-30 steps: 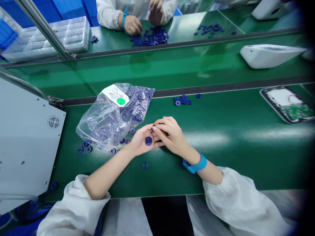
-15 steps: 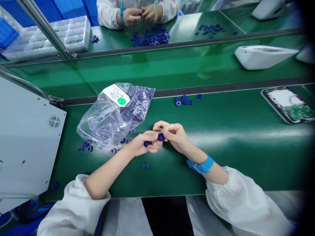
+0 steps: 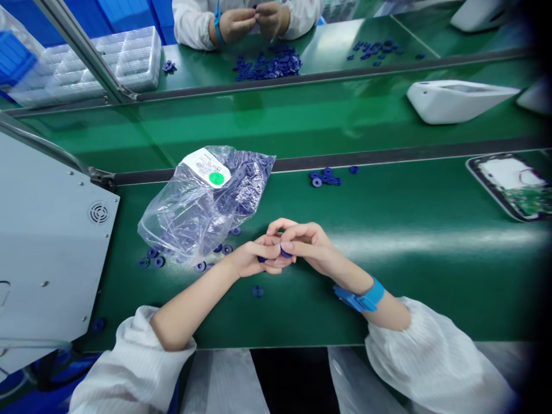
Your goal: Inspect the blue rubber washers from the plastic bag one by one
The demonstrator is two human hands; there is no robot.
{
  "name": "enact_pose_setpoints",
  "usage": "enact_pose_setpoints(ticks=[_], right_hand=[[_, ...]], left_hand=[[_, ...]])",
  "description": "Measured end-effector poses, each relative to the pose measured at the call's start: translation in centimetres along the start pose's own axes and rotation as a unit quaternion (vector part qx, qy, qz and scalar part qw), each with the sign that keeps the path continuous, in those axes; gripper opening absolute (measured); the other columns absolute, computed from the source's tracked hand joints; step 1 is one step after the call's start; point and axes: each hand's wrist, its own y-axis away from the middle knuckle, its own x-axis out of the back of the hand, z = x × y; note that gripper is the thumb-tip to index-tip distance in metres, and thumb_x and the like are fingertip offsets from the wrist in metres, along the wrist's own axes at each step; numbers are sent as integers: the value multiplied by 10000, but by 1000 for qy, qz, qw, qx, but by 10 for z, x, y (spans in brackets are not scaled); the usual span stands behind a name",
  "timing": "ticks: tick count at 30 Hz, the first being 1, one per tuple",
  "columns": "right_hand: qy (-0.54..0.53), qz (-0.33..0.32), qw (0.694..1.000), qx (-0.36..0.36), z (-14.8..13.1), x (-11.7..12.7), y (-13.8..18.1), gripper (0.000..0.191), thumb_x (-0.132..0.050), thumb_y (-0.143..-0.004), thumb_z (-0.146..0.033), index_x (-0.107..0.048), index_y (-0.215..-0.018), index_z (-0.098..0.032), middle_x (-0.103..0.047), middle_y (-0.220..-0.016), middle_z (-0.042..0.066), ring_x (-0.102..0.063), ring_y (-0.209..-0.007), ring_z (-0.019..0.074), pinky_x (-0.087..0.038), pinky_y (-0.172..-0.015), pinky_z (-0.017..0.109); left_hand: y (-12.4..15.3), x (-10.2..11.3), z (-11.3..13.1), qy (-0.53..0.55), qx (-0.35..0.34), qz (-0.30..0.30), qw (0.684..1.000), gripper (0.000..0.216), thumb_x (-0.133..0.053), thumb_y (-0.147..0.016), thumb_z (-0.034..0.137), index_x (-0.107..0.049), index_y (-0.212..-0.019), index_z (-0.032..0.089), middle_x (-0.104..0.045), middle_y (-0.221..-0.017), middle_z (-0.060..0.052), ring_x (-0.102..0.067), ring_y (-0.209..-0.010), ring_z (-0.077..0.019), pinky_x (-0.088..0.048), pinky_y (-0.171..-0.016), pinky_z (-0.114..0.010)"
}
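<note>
Over the green tabletop my two hands meet around a small dark blue disc, mostly covered by fingers. My left hand pinches it from the left and also keeps a second blue piece in its curled fingers. My right hand, with a blue strap on the wrist, grips the disc from the other side. Just left of my hands lies a clear plastic bag full of blue parts, with a white label and green dot. Loose blue washer-like discs lie by its lower edge.
A small cluster of blue discs lies beyond my hands. At right is an opened device with a circuit board. A grey metal housing borders the left. Across the divider, a co-worker's hands hover near a blue pile.
My fingers have closed further over the disc, which was seen face-on and now shows only its edge. My right hand has shifted slightly toward me. The bag rests as before.
</note>
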Motion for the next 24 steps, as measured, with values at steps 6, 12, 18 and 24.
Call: enact_pose_setpoints(ticks=[6, 12, 18, 24], right_hand=[[-105, 185, 977, -9, -10, 7, -6, 202, -771, -742, -325, -648, -868, -226, -649, -646, -22, -617, -638, 116, -525, -655, 241], [-80, 169, 982, 18, -30, 11, -5, 267, -784, -731, -388, -712, -906, -199, -623, -685, -22, -576, -609, 78, -520, -642, 216], [77, 85, 990, 84, -96, -24, 18, 230, -791, -737, -351, -746, -897, -192, -686, -704, 21, -601, -583, 107, -526, -566, 237], [203, -3, 901, 382, -128, -64, 54, 405, -813, -720, -303, -664, -1092, -250, -661, -694, 2, -591, -592, 131, -511, -569, 270]], left_hand=[[0, -2, 3, -12, -15, 46, 999, 328, -697, -713, 418, -493, -710, 160, -327, -534, 70, -178, -398, -27, -108, -374, -165], [0, -22, 22, -114, 19, 89, 989, 249, -647, -788, 334, -469, -712, 177, -281, -442, 114, -100, -340, -22, -75, -326, -163], [39, -102, 90, -348, -51, 119, 929, 198, -615, -836, 289, -518, -729, 153, -269, -486, 97, -179, -423, -35, -115, -395, -182], [114, -159, 112, -516, -65, 86, 850, 216, -521, -933, 360, -570, -849, 167, -328, -557, 71, -279, -523, -62, -227, -482, -213]])
